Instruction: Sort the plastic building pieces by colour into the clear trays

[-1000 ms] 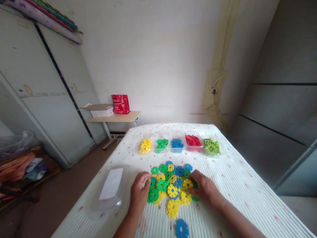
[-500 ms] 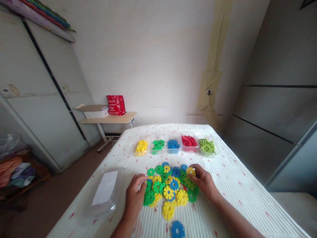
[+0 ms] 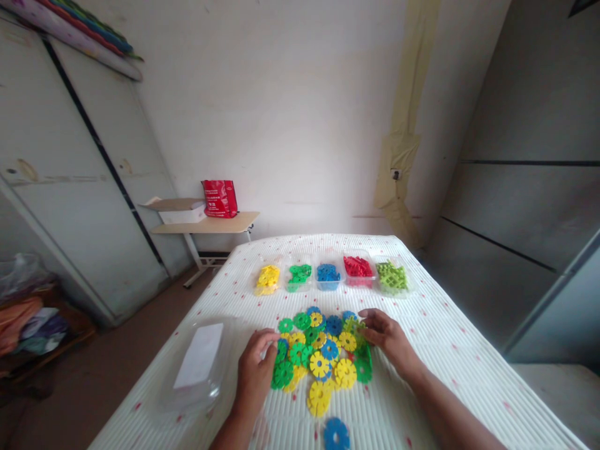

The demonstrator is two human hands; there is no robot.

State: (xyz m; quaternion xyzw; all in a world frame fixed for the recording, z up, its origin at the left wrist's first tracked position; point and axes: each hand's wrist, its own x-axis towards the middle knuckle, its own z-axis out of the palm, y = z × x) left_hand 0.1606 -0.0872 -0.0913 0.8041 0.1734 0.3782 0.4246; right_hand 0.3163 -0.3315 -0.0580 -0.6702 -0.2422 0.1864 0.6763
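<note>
Head view, looking down the bench (image 3: 435, 350) with its white dotted cover.

- Pile of discs (image 3: 319, 353): green, yellow and blue notched rounds, overlapping, at the near middle. One blue disc (image 3: 336, 433) lies apart, nearer still.
- Right hand (image 3: 387, 337): at the far right edge of the pile, fingers narrow, pinched on a light-green lattice piece (image 3: 352, 324) that sits partly over the discs.
- Left hand (image 3: 255, 369): at the left edge of the pile, fingers curled, tips touching the outer discs. I cannot tell whether it grips one or only rests there.
- Row of five small trays (image 3: 327, 286) at the far side: yellow, green, blue, red and light-green pieces, one colour each.
- Clear lid (image 3: 199, 359) with a white sheet in it, left of the pile.

Judgement on handling: the notched rims are likely to catch on one another, so the pinched piece should come straight up by its edge, not be dragged sideways. The left hand does best pressing lightly on the pile's edge, so the neighbours stay put. A firm two-finger pinch suits; the lattice looks thin and light.
</note>
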